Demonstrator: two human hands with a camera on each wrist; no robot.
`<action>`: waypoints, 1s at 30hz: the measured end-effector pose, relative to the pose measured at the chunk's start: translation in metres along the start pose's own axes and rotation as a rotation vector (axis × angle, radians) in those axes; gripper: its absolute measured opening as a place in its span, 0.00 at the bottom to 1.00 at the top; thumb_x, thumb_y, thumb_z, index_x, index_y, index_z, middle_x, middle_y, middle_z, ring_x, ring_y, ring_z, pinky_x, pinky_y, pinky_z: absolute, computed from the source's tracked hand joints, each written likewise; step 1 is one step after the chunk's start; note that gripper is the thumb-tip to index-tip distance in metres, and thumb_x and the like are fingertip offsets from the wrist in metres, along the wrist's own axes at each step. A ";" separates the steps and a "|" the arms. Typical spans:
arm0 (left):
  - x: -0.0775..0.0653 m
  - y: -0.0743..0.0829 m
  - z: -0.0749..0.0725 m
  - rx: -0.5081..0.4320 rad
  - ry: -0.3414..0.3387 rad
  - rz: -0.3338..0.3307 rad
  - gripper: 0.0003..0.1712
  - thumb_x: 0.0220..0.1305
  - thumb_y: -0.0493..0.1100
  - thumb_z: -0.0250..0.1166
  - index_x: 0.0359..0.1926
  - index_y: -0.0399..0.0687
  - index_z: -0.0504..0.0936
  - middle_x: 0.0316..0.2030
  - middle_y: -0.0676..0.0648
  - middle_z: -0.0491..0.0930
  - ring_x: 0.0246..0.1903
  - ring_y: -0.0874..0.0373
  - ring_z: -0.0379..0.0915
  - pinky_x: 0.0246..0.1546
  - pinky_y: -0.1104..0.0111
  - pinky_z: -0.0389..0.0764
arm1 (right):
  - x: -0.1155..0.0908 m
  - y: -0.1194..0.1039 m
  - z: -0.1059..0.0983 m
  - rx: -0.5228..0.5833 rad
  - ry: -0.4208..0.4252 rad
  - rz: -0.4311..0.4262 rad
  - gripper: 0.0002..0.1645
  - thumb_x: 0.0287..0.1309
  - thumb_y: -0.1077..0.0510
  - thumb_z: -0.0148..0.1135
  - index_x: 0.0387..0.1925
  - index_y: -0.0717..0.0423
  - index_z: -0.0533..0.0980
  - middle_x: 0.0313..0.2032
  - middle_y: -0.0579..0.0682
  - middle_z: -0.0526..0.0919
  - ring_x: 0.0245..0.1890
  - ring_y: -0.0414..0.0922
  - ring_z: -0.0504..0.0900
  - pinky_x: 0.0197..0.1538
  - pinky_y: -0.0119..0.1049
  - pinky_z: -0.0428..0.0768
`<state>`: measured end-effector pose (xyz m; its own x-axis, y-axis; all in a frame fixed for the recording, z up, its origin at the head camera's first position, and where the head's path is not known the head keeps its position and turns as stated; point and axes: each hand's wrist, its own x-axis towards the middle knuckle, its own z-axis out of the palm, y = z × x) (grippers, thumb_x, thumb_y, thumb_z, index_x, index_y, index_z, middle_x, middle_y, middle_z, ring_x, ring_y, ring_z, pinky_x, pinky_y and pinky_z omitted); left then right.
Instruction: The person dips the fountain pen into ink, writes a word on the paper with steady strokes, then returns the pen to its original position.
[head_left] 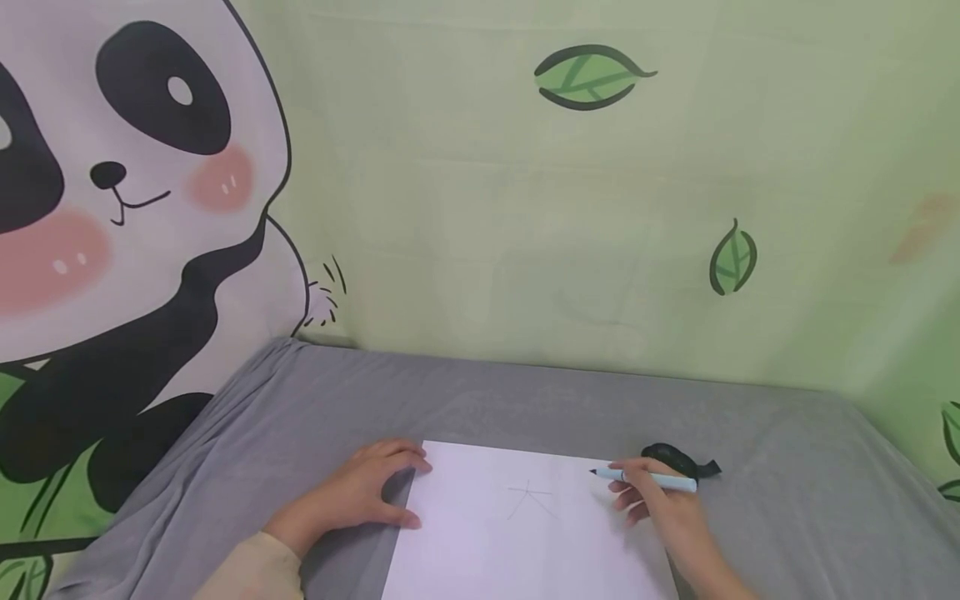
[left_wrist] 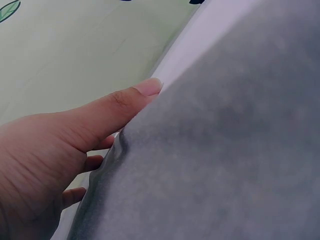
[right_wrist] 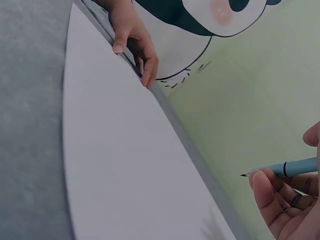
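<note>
A white sheet of paper point(head_left: 480, 558) lies on the grey cloth. Near its top are thin pen strokes point(head_left: 531, 498): a short horizontal line, a short upright one, and two slanting lines spreading below. My left hand point(head_left: 367, 487) rests at the paper's left edge, thumb and fingers spread apart, fingertips on the margin. In the left wrist view, the thumb point(left_wrist: 117, 107) lies along the paper's edge. A light blue fountain pen point(head_left: 675, 482) is pinched in my right hand point(head_left: 660, 508), over the paper's upper right. Its dark nib point(right_wrist: 244, 175) points left, raised off the sheet.
A black object with a strap-like end point(head_left: 670, 457) lies just behind the right hand, partly hidden by it. Grey cloth point(head_left: 525, 392) covers the table up to a pale green backdrop point(head_left: 450, 208) printed with a panda point(head_left: 247, 275) and leaves.
</note>
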<state>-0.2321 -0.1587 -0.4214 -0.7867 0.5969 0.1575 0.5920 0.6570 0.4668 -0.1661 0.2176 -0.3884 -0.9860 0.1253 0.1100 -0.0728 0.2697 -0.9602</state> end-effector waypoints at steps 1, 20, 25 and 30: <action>0.000 0.000 0.000 0.003 0.001 0.001 0.37 0.45 0.65 0.73 0.54 0.54 0.78 0.59 0.47 0.73 0.62 0.44 0.66 0.61 0.41 0.63 | 0.000 0.000 -0.002 0.013 0.006 -0.010 0.17 0.69 0.59 0.49 0.45 0.69 0.78 0.26 0.46 0.84 0.22 0.38 0.82 0.24 0.34 0.81; -0.001 -0.001 0.000 0.002 0.015 0.008 0.36 0.44 0.65 0.73 0.53 0.55 0.78 0.59 0.47 0.74 0.62 0.43 0.67 0.60 0.41 0.63 | 0.014 -0.005 -0.048 0.116 0.159 -0.102 0.14 0.69 0.61 0.48 0.32 0.45 0.78 0.21 0.42 0.82 0.19 0.37 0.81 0.21 0.30 0.79; -0.001 -0.002 0.001 0.011 0.016 0.013 0.37 0.44 0.66 0.72 0.54 0.56 0.78 0.59 0.47 0.74 0.62 0.43 0.67 0.60 0.41 0.64 | 0.015 -0.006 -0.061 0.100 0.195 -0.097 0.06 0.66 0.60 0.55 0.36 0.51 0.78 0.22 0.40 0.83 0.20 0.36 0.81 0.23 0.29 0.80; 0.000 -0.001 0.001 -0.001 0.011 0.014 0.37 0.45 0.66 0.72 0.54 0.56 0.78 0.59 0.47 0.73 0.62 0.43 0.67 0.60 0.41 0.63 | 0.014 -0.005 -0.075 0.116 0.201 -0.103 0.06 0.64 0.58 0.59 0.40 0.52 0.80 0.26 0.39 0.85 0.23 0.36 0.83 0.27 0.29 0.81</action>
<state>-0.2324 -0.1595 -0.4228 -0.7802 0.6011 0.1733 0.6027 0.6480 0.4656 -0.1682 0.2898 -0.3626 -0.9237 0.2933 0.2465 -0.1995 0.1811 -0.9630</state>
